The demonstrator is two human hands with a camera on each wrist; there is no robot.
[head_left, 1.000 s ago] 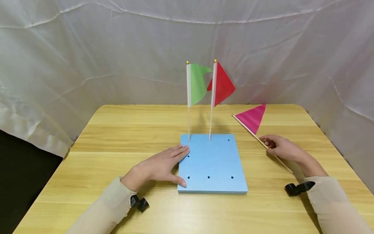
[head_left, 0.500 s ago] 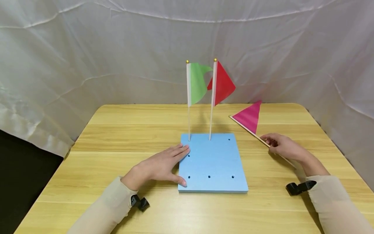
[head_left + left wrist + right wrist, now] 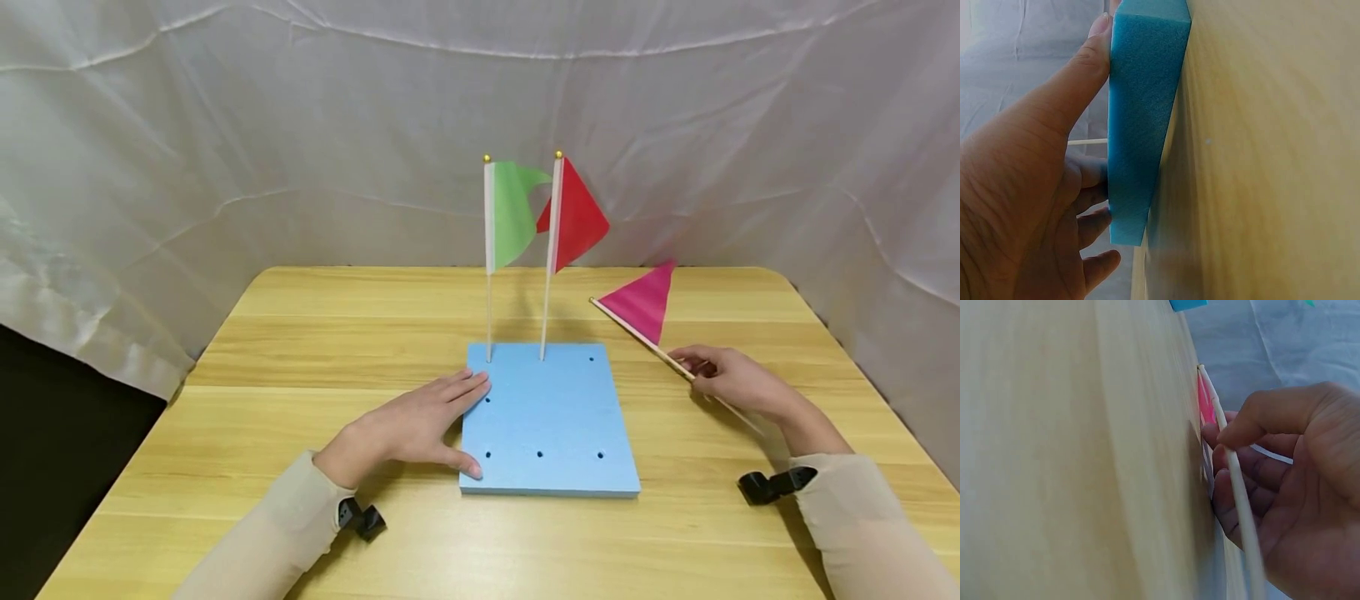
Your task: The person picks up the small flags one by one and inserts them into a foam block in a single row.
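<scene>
A blue foam board (image 3: 555, 417) with several small holes lies on the table. My left hand (image 3: 420, 421) rests on its left side, fingers and thumb straight on the top face; in the left wrist view the thumb (image 3: 1082, 75) lies along the edge. A green flag (image 3: 512, 212) and a red flag (image 3: 576, 218) stand upright in two holes along the board's far edge. To the right, my right hand (image 3: 738, 382) pinches the stick of a magenta triangular flag (image 3: 643, 304). In the right wrist view, thumb and fingers grip the pale stick (image 3: 1241, 500) close over the table.
The wooden table (image 3: 330, 333) reaches back to a pale cloth curtain (image 3: 420, 108) that hangs behind and on both sides. A dark area (image 3: 67, 450) shows beyond the table's left edge. Black wrist cameras (image 3: 776, 483) sit at both sleeves.
My right hand has taken the magenta flag's stick between thumb and fingers and shifted it slightly left and toward me. The left hand stays on the board.
</scene>
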